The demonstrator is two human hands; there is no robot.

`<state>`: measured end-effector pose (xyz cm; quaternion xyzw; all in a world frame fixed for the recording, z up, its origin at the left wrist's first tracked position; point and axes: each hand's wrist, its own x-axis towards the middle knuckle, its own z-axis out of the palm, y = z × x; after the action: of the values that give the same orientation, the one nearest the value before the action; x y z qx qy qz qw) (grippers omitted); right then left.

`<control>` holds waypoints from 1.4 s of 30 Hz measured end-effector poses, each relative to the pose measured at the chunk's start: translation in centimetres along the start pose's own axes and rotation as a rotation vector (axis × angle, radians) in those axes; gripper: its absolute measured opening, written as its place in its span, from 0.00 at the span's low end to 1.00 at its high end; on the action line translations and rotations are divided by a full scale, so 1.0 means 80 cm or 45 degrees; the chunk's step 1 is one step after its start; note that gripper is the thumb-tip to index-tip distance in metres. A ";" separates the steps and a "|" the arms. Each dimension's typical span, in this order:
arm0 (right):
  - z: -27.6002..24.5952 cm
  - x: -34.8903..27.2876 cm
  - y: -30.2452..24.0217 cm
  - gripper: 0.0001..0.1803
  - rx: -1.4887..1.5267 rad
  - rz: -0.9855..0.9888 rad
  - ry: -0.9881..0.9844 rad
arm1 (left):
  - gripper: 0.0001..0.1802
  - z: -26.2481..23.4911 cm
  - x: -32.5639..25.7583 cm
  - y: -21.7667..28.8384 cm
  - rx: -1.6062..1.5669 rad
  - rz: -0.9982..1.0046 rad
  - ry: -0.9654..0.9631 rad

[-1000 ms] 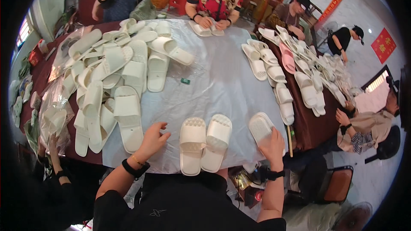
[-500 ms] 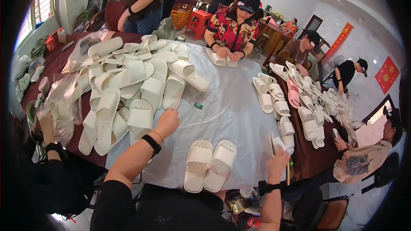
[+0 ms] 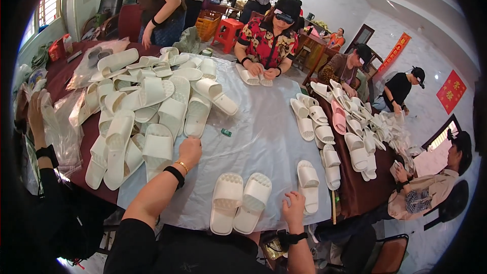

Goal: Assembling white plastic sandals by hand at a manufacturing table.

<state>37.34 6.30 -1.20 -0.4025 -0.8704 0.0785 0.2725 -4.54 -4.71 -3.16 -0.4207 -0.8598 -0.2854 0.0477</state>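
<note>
My left hand (image 3: 189, 152), its fingers curled, grips the near end of a white slipper (image 3: 197, 115) at the front edge of a big heap. The fingertips are partly hidden. On the right, my right hand (image 3: 293, 210) is empty, with its fingers apart, just beside a white slipper (image 3: 308, 186) that lies flat on the sheet. Between my arms, a pair of white slippers (image 3: 227, 204) lies side by side at the table's near edge.
The slipper heap (image 3: 152, 91) covers the table's left. More white slippers, with a pink slipper (image 3: 338, 117), line the right. A small green packet (image 3: 226, 132) lies mid-sheet. Across the table a person (image 3: 269, 40) handles a pair of slippers. Another person's hand (image 3: 35, 119) touches clear bags at left.
My right hand has let go of a slipper that stood tilted in it; the slipper now lies flat. My left hand stays at its slipper. The whole view has shifted slightly.
</note>
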 end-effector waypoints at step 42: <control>0.079 -0.007 -0.050 0.22 0.374 -0.025 -0.144 | 0.07 0.047 0.049 0.000 0.088 -0.074 -0.158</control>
<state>31.64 3.75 -5.33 -0.3447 -0.8674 0.2247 0.2798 -6.47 0.03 -5.01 -0.4106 -0.8823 -0.2303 0.0004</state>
